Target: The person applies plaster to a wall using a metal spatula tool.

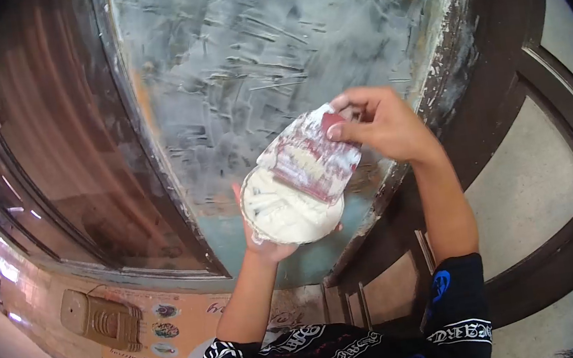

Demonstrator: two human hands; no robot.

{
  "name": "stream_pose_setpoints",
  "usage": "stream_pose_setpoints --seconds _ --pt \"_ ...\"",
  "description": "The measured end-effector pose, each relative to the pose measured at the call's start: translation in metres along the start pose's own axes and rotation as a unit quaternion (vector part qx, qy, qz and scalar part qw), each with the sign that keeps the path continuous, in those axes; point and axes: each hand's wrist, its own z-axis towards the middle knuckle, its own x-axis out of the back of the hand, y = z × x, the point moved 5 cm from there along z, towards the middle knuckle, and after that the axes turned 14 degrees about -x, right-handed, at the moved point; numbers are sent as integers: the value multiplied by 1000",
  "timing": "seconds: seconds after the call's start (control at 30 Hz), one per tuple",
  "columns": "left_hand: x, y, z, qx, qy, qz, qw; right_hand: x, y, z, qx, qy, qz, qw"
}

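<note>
My left hand (270,248) holds a round bowl (284,215) of white paste from below, its fingers showing at both sides of the rim. Pinched between the thumb and fingers of my right hand (373,120) is a flat reddish scraper (309,158) smeared with white paste. The scraper's lower edge overlaps the upper right of the bowl; whether it touches the paste, I cannot tell. Behind both hands is a grey-blue wall panel (249,61) with streaky, uneven marks.
Dark wooden framing with pale panels (530,161) stands at the right. A brown glossy door or window panel (78,134) is at the left. On the floor at lower left lie a printed orange banner (184,337) and a brown moulded object (100,321).
</note>
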Motion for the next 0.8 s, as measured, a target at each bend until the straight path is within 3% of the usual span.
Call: stream_pose_setpoints --seconds 0.13,0.2,0.3,0.4,0.53,0.6,0.63,0.67,0.73,0.8 --pt "1 -33 32 31 8 -41 999 72 -56 -17 117 179 -191 958" --pt "-6 -44 42 33 -38 -19 999 115 -88 -22 129 246 -247 928" --pt "-6 -58 52 35 -9 15 999 188 -124 -11 150 310 -386 856" --pt "4 -63 57 17 27 25 999 216 -156 9 110 296 -531 787" --pt "12 -64 61 -4 14 25 1000 217 -170 24 102 320 -443 831" --pt "15 -62 61 -10 9 27 1000 216 -183 20 128 374 -508 765" --pt "16 -62 62 -8 -15 12 1000 229 -186 33 134 326 -488 798" --pt "16 -60 63 -7 -40 -2 999 243 -183 36 135 327 -486 799" --pt "20 -55 62 -24 -11 26 999 236 -183 28 133 282 -401 862" --pt "15 -54 62 -16 -39 33 999 233 -173 32 97 289 -416 857"
